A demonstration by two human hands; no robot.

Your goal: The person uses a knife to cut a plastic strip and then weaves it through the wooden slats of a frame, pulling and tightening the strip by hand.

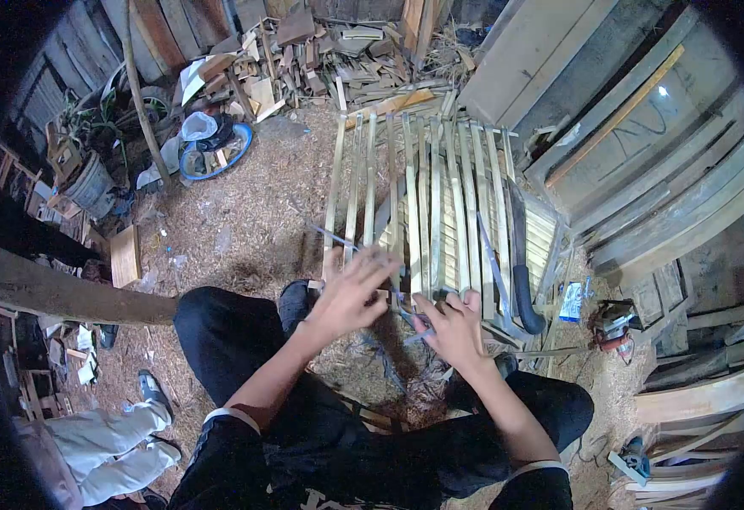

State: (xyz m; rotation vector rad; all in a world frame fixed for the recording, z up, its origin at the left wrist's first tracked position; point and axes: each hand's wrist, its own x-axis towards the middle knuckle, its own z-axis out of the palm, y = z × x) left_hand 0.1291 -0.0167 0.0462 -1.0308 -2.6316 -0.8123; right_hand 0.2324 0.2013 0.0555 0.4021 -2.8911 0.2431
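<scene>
Before my knees lies a row of long, pale wooden slats (424, 195) joined by a crosspiece. Over its near end, my left hand (355, 293) has its fingers bent and slightly blurred. A thin bluish strip (335, 236) sticks out beyond that hand. Close beside it, my right hand (452, 330) has its fingers curled at the slat ends, pinching the strip. The fingers partly hide where the strip meets the wood. A dark curved tool with a black handle (524, 297) rests over the right-hand slats.
Wood offcuts (321, 55) are heaped at the back. A blue-rimmed basin (216, 153) and a bucket (91, 189) stand at the left. Long boards (644, 153) lean at the right. A beam (74, 285) reaches my left knee; another person's legs (113, 438) show lower left.
</scene>
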